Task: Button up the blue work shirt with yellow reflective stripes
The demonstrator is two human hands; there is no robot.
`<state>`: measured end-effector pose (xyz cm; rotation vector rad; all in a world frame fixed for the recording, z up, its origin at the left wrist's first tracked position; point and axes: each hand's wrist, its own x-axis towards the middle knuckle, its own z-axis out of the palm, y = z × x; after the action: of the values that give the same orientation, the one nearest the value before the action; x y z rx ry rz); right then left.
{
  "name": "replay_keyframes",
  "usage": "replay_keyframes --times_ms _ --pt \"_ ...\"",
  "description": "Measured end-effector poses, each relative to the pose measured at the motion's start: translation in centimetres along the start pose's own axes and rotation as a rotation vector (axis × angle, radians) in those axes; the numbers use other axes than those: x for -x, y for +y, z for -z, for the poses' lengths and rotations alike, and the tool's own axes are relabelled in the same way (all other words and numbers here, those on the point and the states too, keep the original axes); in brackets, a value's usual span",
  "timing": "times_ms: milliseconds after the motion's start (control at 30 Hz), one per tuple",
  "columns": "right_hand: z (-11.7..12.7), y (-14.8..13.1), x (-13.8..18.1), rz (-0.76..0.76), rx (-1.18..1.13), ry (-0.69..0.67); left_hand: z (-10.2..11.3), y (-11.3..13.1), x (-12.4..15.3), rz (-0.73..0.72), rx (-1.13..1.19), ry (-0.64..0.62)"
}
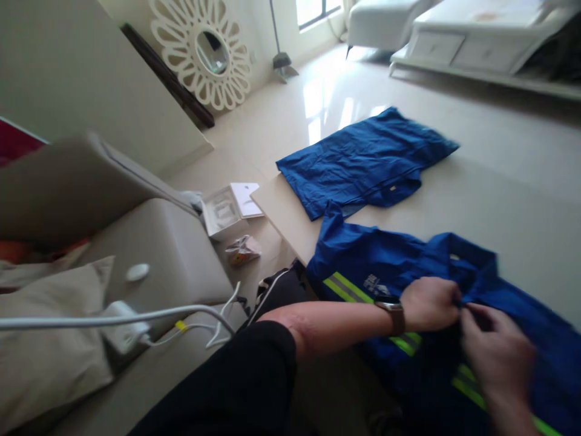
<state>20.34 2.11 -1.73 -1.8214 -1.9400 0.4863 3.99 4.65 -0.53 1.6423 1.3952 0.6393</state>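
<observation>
Blue work jacket (363,266) with yellow-green reflective stripes (345,289), spread across the near part of the pale tabletop (499,206), its lower edge hanging toward the viewer. Left hand (429,303), with a watch (394,313) at the wrist, and right hand (497,354) meet at the middle of the jacket front, both pinching the blue fabric between fingers and thumb; the right hand is blurred, so the exact grip cannot be told. Folded blue garment (363,160) lies flat farther back on the same tabletop, well apart from the hands. To the left stand a beige sofa (172,248) with a cushion (49,339), a white charger and cable (131,327) on it, and an open white box (227,209) on the floor just beside the tabletop's edge. Flower-shaped mirror (204,51) leans against the far wall.
</observation>
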Motion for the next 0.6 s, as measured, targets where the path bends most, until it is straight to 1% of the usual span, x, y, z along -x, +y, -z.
replay_keyframes --times_ms 33,67,100,133,167,267,467,600 --pt "0.2 -0.8 -0.3 -0.062 -0.014 0.050 0.2 0.0 0.2 0.005 0.017 -0.001" --pt "0.2 -1.4 -0.4 -0.073 -0.048 0.052 0.3 0.0 0.3 0.008 0.038 0.015" --pt "0.1 -1.9 -0.5 -0.057 -0.081 0.060 0.2 -0.1 0.4 0.016 0.051 0.040" --pt "0.0 -2.2 -0.5 -0.046 -0.108 0.123 0.1 -0.2 0.4 0.026 0.063 0.063" --pt "-0.2 -2.5 -0.4 -0.036 -0.129 0.133 0.0 -0.4 0.3 0.017 0.080 0.078" --pt "-0.6 -3.0 -0.1 -0.040 -0.155 0.149 -0.5 -0.6 0.1 -0.005 0.124 0.145" --pt "-0.7 -3.4 -0.1 -0.087 -0.191 0.159 -0.8 -1.2 -0.3 -0.044 0.204 0.155" --pt "-0.6 -3.2 -0.1 -0.091 -0.199 0.160 -0.7 -1.1 -0.3 -0.045 0.211 0.163"
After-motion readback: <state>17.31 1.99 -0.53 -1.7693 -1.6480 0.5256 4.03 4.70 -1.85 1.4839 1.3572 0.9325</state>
